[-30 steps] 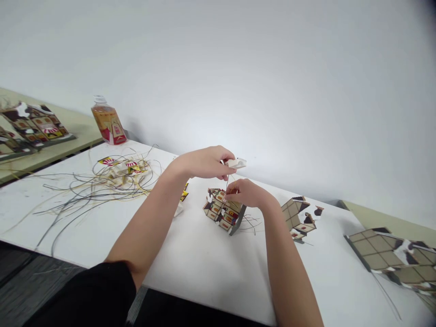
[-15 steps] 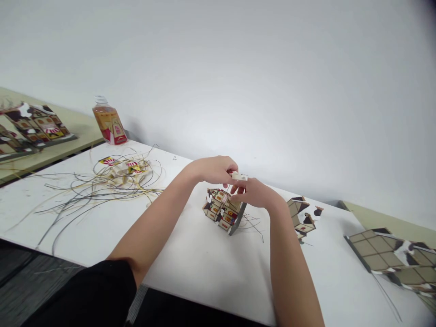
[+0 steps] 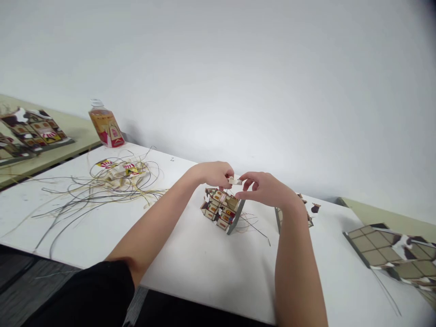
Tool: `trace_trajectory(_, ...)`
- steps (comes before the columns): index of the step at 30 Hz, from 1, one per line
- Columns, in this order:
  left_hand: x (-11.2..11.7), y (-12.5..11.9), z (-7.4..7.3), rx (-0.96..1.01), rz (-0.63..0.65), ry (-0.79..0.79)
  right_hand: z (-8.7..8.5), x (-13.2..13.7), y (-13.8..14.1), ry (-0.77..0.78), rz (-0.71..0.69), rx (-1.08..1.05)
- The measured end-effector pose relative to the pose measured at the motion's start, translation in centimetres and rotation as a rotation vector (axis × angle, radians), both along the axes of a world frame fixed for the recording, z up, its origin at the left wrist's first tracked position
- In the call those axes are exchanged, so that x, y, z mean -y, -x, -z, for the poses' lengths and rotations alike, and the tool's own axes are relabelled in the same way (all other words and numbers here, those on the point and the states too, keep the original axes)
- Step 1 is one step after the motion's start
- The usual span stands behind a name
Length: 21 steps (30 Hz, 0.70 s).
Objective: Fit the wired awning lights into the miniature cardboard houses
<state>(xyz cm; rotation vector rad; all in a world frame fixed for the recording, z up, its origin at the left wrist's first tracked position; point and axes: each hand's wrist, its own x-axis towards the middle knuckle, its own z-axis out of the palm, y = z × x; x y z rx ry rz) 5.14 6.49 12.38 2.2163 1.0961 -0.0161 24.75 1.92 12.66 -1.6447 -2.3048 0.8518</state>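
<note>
In the middle of the table lies a small model house (image 3: 220,209), tipped on its side, with printed windows and a grey base. Above it my left hand (image 3: 215,174) pinches a small white piece (image 3: 235,181) between its fingers. My right hand (image 3: 267,188) is just right of that piece, thumb and fingers apart. Its index fingertip is at or very near the piece's right end; I cannot tell if they touch. Thin wires (image 3: 252,222) trail from behind the house.
Left on the white table (image 3: 190,272) are tangled wires (image 3: 85,193) and striped card pieces (image 3: 131,169). A drink bottle (image 3: 107,125) stands behind them. More model houses are at the far left (image 3: 37,129), beyond my right wrist (image 3: 304,213) and at the right edge (image 3: 391,250).
My right hand has moved right and its fingers have spread. More of the white piece now shows in my left hand. The view has shifted slightly.
</note>
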Motion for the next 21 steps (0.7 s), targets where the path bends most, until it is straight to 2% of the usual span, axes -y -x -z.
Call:
trace_trajectory(6, 0.1, -1.2, 0.7, -0.059, 0.046, -0.001, -0.1, 0.3, -0.1, 0.004, 0.042, -0.010)
trace_trajectory(21, 0.6, -2.1, 1.5, -0.157, 0.070, -0.005, 0.0, 0.3, 0.7, 0.067, -0.003, 0.102)
